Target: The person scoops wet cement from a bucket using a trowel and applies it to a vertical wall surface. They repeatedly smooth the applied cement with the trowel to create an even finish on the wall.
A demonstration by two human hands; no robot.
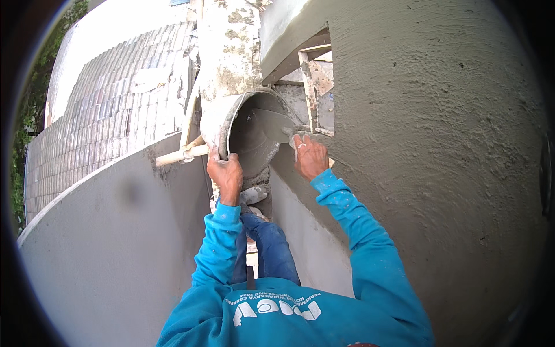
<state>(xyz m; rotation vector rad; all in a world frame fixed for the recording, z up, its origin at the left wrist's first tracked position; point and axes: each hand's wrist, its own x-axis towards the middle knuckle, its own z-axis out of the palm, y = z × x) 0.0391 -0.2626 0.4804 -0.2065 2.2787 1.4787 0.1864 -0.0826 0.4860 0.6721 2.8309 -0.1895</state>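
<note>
A mortar-coated bucket (pixel 211 124) is tilted on its side, its mouth turned toward me and to the right. My left hand (pixel 226 173) is closed on the bucket's lower rim, fingers hooked over the edge. Wet grey mortar (pixel 250 151) smears the inner wall. My right hand (pixel 312 157) grips the handle of a trowel (pixel 272 123), whose broad blade reaches inside the bucket. A short end of the handle shows past the right side of that fist. Whether the blade touches the bucket's wall cannot be made out.
A rough, plastered grey wall (pixel 428 133) rises on my right, with an opening holding a wooden frame (pixel 308 87). On the left stands a smooth low wall (pixel 115 231). Tied bamboo poles (pixel 184 155) lie beside the bucket, and a tiled roof (pixel 115 104) spreads beyond.
</note>
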